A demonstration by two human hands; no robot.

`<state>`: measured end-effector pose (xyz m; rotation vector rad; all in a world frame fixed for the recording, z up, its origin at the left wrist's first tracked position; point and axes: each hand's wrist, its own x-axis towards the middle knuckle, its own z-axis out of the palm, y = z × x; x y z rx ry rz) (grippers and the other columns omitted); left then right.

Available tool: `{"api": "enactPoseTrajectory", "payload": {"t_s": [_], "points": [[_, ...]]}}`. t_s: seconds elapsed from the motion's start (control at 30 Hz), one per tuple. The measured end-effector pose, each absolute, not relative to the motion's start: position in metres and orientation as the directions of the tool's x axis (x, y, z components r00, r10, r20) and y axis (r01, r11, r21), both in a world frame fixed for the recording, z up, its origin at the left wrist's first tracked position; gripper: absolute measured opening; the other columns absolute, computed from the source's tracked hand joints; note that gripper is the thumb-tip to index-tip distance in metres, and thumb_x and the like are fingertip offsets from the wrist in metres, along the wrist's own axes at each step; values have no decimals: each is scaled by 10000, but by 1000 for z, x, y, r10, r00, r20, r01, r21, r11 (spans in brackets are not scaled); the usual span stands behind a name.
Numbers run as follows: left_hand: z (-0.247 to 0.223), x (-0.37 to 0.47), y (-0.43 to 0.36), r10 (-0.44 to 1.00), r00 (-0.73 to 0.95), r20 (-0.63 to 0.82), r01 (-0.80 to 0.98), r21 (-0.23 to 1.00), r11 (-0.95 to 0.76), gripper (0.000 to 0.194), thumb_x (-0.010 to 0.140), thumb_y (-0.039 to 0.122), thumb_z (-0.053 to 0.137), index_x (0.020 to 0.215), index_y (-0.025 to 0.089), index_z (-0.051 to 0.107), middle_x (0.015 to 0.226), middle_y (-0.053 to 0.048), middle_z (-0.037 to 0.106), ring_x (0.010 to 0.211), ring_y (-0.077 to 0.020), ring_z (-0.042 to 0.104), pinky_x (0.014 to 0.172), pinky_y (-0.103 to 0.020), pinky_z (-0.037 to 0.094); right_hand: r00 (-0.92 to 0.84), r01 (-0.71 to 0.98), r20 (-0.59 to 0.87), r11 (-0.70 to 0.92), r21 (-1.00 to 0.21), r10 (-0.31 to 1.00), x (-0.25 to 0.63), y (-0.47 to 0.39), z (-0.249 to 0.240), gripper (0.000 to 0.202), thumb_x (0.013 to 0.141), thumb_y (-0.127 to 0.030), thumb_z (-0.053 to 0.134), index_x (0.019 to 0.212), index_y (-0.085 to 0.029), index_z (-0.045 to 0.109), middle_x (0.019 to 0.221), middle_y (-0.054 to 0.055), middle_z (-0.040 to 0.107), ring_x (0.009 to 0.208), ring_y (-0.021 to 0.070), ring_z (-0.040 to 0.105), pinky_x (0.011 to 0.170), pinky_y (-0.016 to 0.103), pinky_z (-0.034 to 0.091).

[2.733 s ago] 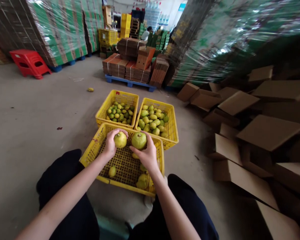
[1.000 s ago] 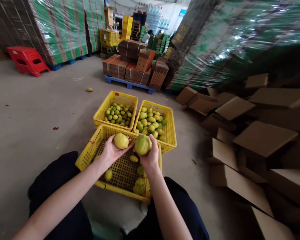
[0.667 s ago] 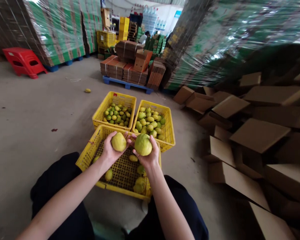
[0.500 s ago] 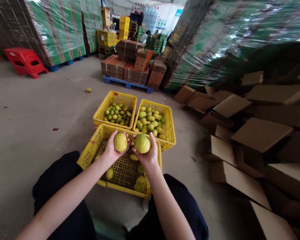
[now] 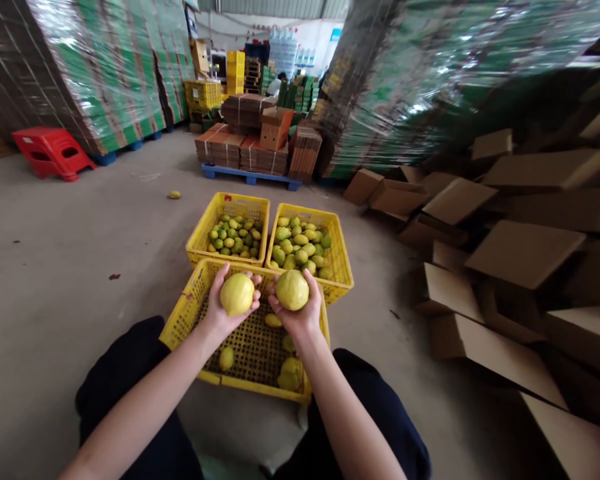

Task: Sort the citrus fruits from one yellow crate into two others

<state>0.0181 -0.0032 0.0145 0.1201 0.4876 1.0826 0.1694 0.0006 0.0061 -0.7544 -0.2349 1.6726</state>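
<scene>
My left hand [image 5: 221, 308] is closed around a yellow lemon [image 5: 237, 294], palm turned up. A second lemon [image 5: 293, 290], yellow with a slight green tint, rests in the grip of my right hand [image 5: 304, 321]. Both hands are over the near yellow crate [image 5: 253, 385], a short gap between them. On that crate's perforated bottom lie a few lemons, one [image 5: 227, 358] at the left and a larger one [image 5: 290, 374] at the right. Behind it, the back left crate [image 5: 194, 245] and the back right crate [image 5: 344, 257] hold several green and yellow lemons.
Cardboard boxes [image 5: 525, 252] are heaped along the right. A red stool [image 5: 55, 152] and a single lemon [image 5: 174, 195] are on the floor at left. Flattened cartons sit on a blue pallet [image 5: 250, 177] ahead. Film-wrapped stacks [image 5: 110, 73] rise on both sides.
Both lemons have been turned in my fingers and now show yellower sides. My hands have drawn slightly apart. The camera view has tilted up a little.
</scene>
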Motion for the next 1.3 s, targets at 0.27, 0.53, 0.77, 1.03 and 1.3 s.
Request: {"api": "enactPoseTrajectory", "payload": {"t_s": [0.27, 0.53, 0.77, 1.03, 1.3], "points": [[4, 21, 0, 789, 164, -592, -948, 127, 292, 189, 852, 205, 483, 934, 155, 646, 724, -44, 712, 683, -166, 707, 674, -288, 600, -104, -847, -542, -360, -391, 834, 167, 2, 4, 215, 652, -396, 706, 741, -209, 648, 697, 31, 682, 660, 196, 657, 635, 350, 581], [4, 19, -3, 990, 70, -125, -750, 647, 135, 134, 777, 221, 557, 782, 158, 675, 914, -91, 735, 783, -215, 683, 773, -310, 534, 191, -399, -62, 19, -917, 980, 155, -9, 5, 234, 748, -450, 636, 712, -220, 665, 748, 9, 670, 709, 202, 598, 730, 337, 498], [-5, 19, -9, 989, 40, 143, -637, 766, -85, 134, 774, 135, 573, 736, 192, 687, 816, -59, 669, 840, -219, 612, 859, -284, 459, 170, 38, 345, 344, -938, 923, 160, -34, 18, 220, 905, -387, 528, 836, -257, 691, 800, -1, 666, 752, 200, 569, 773, 324, 437], [-5, 23, 0, 951, 89, -295, -861, 458, 223, 356, 876, 276, 446, 657, 147, 695, 680, -77, 692, 700, -192, 665, 782, -311, 548, 206, -252, 143, 194, -948, 968, 151, -23, 11, 202, 860, -399, 579, 775, -249, 684, 813, -14, 635, 801, 181, 562, 779, 290, 457], [-10, 25, 14, 852, 158, -499, -951, 155, 267, 196, 925, 277, 502, 941, 170, 666, 842, -55, 742, 822, -198, 730, 758, -315, 591, -189, -681, -311, -353, -642, 931, 170, 5, 4, 189, 764, -317, 653, 915, -206, 672, 822, 13, 708, 753, 204, 656, 741, 360, 560]]}}
